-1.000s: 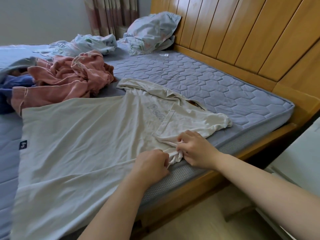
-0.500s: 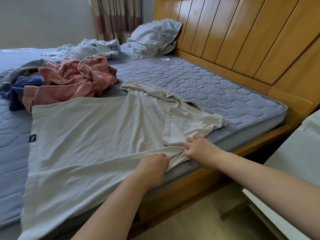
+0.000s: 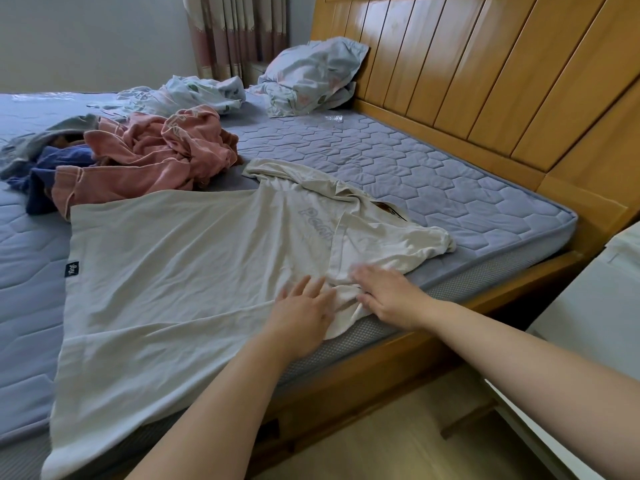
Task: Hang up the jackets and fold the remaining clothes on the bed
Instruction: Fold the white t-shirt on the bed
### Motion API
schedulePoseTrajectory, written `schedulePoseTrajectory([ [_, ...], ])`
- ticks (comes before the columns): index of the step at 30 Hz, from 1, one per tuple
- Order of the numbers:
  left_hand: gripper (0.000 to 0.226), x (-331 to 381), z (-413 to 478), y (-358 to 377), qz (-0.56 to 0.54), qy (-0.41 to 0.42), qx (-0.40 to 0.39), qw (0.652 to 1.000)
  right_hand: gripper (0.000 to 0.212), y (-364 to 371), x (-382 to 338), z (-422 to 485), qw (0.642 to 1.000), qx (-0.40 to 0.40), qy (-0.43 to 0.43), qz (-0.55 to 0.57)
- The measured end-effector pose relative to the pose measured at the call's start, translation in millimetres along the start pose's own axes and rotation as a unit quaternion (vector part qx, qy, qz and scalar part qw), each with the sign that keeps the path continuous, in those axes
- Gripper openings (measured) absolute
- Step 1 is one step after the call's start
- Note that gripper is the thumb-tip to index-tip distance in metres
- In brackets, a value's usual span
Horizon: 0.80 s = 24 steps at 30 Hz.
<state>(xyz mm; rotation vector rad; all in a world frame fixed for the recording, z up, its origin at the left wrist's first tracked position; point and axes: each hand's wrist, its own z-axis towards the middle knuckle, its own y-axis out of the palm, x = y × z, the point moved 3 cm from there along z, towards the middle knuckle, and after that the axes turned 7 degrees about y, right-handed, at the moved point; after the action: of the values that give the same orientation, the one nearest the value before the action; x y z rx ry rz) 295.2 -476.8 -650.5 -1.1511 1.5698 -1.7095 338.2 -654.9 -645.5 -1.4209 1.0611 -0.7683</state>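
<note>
A cream T-shirt [image 3: 173, 271] lies spread flat on the blue quilted mattress [image 3: 398, 168], its near sleeve folded in over the chest. My left hand [image 3: 301, 313] lies flat on the shirt with fingers spread, by the mattress's near edge. My right hand [image 3: 388, 292] presses with straight fingers on the folded sleeve right beside it. A crumpled pink garment [image 3: 152, 157] lies behind the shirt, with blue and grey clothes [image 3: 45, 164] at its left.
A wooden headboard [image 3: 485, 81] runs along the right. A pillow [image 3: 311, 74] and a rumpled patterned sheet [image 3: 194, 95] lie at the far end by the curtain. A white cabinet [image 3: 595, 306] stands at the right beside the bed frame.
Both hands have let go of the bunched sleeve fabric and now lie flat on the shirt with fingers straightened. The sleeve lies folded over the chest.
</note>
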Motion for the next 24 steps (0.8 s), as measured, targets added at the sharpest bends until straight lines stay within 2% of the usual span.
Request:
schedulePoseTrajectory([
  [2, 0.052, -6, 1, 15, 0.027, -0.029, -0.110, 0.993, 0.048, 13, 1, 3, 0.994, -0.092, 0.018, 0.052],
  [3, 0.049, -8, 4, 15, 0.014, -0.037, -0.103, 0.994, 0.046, 11, 3, 4, 0.984, -0.088, 0.043, 0.146],
  [5, 0.042, -11, 9, 7, -0.055, -0.070, 0.009, 0.996, 0.039, 0, 10, 7, 0.936, 0.019, 0.102, 0.337],
  [6, 0.039, -13, 11, 2, -0.090, -0.095, 0.062, 0.989, 0.034, -6, 15, 7, 0.916, 0.095, 0.125, 0.368],
  [8, 0.034, -18, 17, -2, -0.140, -0.140, 0.126, 0.972, 0.020, -11, 19, 4, 0.909, 0.197, 0.156, 0.333],
  [9, 0.032, -19, 21, -4, -0.159, -0.160, 0.135, 0.965, 0.017, -8, 19, 3, 0.910, 0.210, 0.170, 0.314],
  [13, 0.038, -20, 45, -4, -0.297, -0.205, 0.140, 0.922, 0.031, 6, 5, -2, 0.931, 0.158, 0.223, 0.243],
  [16, 0.039, -11, 56, -2, -0.262, -0.165, 0.139, 0.941, 0.033, 9, -1, -6, 0.937, 0.187, 0.249, 0.157],
  [18, 0.036, -7, 60, -2, -0.214, -0.144, 0.165, 0.952, 0.032, 10, -2, -9, 0.927, 0.209, 0.270, 0.154],
  [21, 0.021, -13, 61, -6, -0.236, -0.156, 0.222, 0.933, 0.026, 11, -2, -14, 0.914, 0.255, 0.275, 0.154],
  [24, 0.016, -27, 58, -11, -0.259, -0.182, 0.272, 0.909, 0.019, 15, -1, -20, 0.921, 0.261, 0.267, 0.115],
])
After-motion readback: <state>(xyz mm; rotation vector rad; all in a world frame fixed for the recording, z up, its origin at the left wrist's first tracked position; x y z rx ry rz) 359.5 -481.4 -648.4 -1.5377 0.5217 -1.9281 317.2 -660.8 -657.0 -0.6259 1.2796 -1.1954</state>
